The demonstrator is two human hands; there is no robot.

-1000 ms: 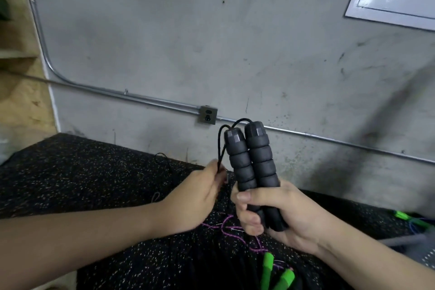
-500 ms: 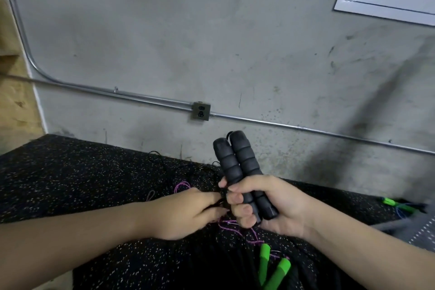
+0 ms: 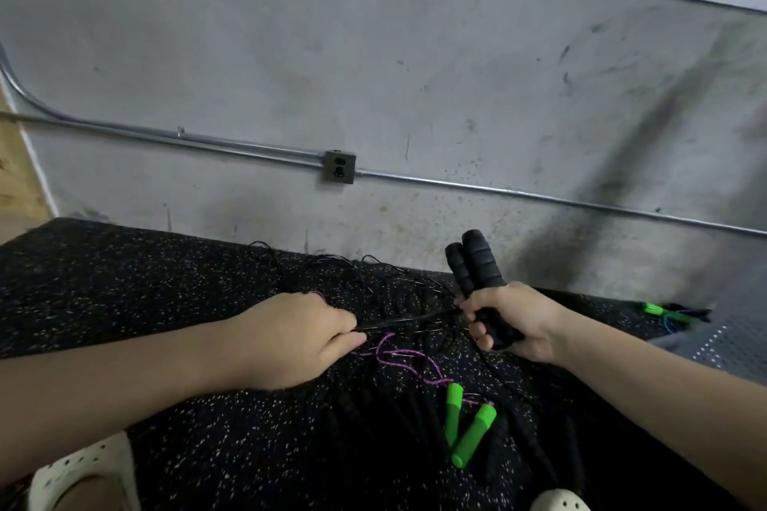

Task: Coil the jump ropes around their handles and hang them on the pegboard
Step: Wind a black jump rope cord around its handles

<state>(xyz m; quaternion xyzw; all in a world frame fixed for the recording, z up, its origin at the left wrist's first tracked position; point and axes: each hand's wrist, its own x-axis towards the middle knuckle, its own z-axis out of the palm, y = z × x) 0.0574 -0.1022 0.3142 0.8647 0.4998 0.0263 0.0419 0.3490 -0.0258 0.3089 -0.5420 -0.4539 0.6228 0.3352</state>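
My right hand (image 3: 512,319) grips two black foam jump-rope handles (image 3: 475,266) held side by side, tops tilted up and to the left. Their thin black rope (image 3: 409,319) runs taut from the handles to my left hand (image 3: 299,338), which pinches it low over the speckled black floor mat (image 3: 124,282). More black rope lies in loose loops behind my hands. A second rope with two green handles (image 3: 465,425) and a purple cord (image 3: 398,357) lies on the mat below my hands. No pegboard is in view.
A grey concrete wall (image 3: 373,54) with a metal conduit and an outlet box (image 3: 339,166) stands just behind the mat. Another green-handled rope with blue cord (image 3: 664,311) lies at the far right. My light shoes (image 3: 79,473) show at the bottom edge.
My left hand has moved left and down, drawing the black rope out from the handles. My right hand lowered and tilted the handles. The view tipped downward.
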